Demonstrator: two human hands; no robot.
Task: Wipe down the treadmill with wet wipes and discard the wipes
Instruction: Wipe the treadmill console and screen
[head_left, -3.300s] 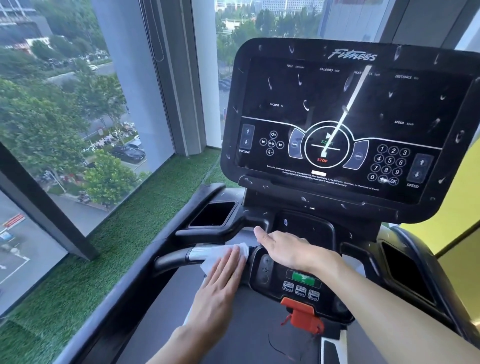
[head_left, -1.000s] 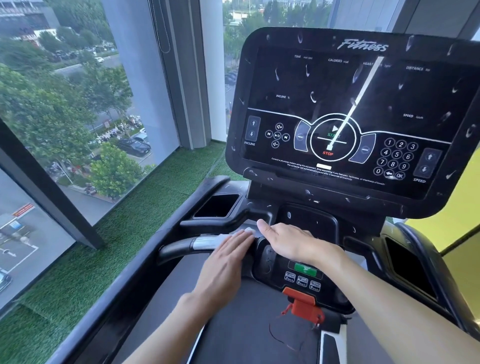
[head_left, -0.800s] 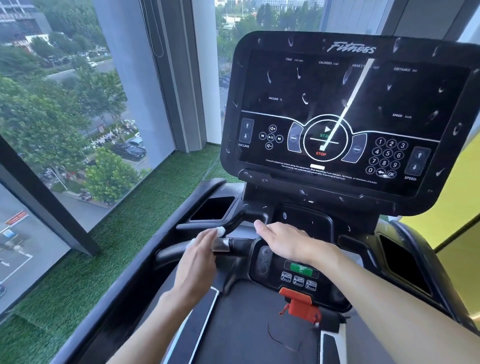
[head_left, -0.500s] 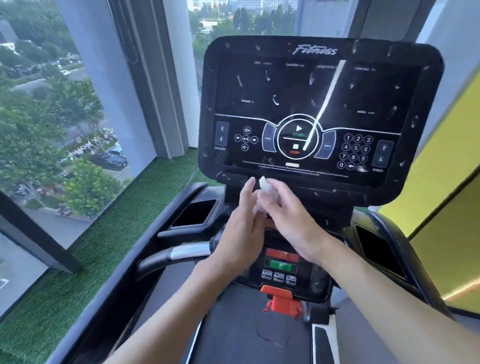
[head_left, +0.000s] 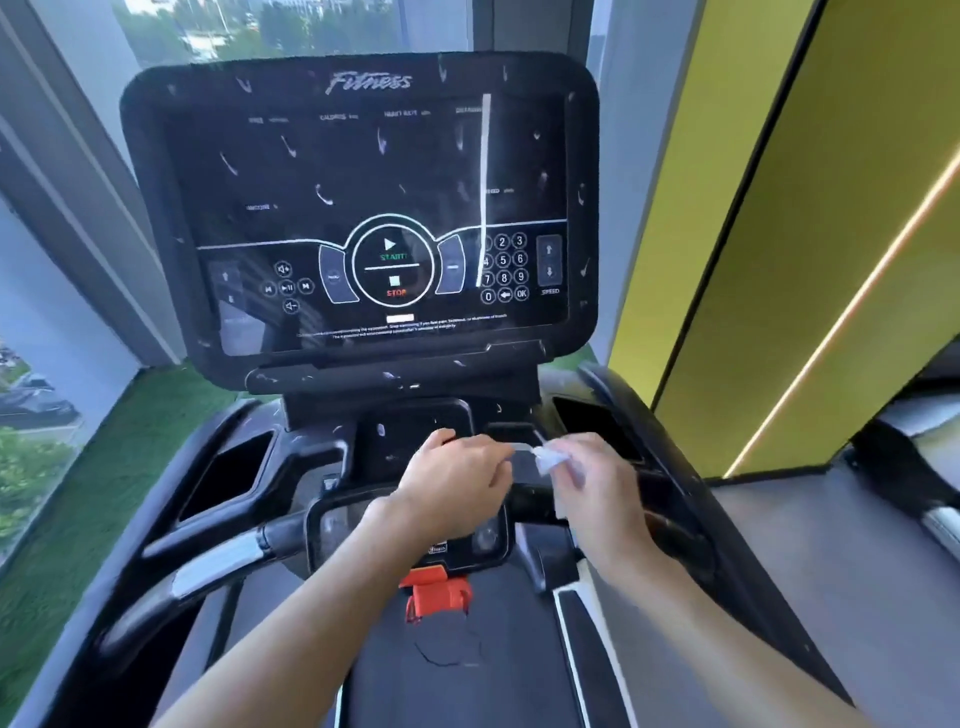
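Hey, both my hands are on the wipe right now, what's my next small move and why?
Probably pull the wipe flat first: it hangs crumpled between your left hand and right hand, and the console above shows pale specks that a flat wipe would likely cover better.

Below treadmill console (head_left: 363, 208) — left hand (head_left: 452, 486), right hand (head_left: 597, 486) pinch wipe (head_left: 549, 458).

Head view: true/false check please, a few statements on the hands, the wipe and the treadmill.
1. The right hand holds the wipe. True.
2. The screen shows START and STOP. True.
3. The wipe is pressed on the screen. False: it is held below the screen, off it.
4. A red clip sits under the small control panel. True.
5. The left hand grips the red clip. False: it pinches the wipe's edge, above the clip.
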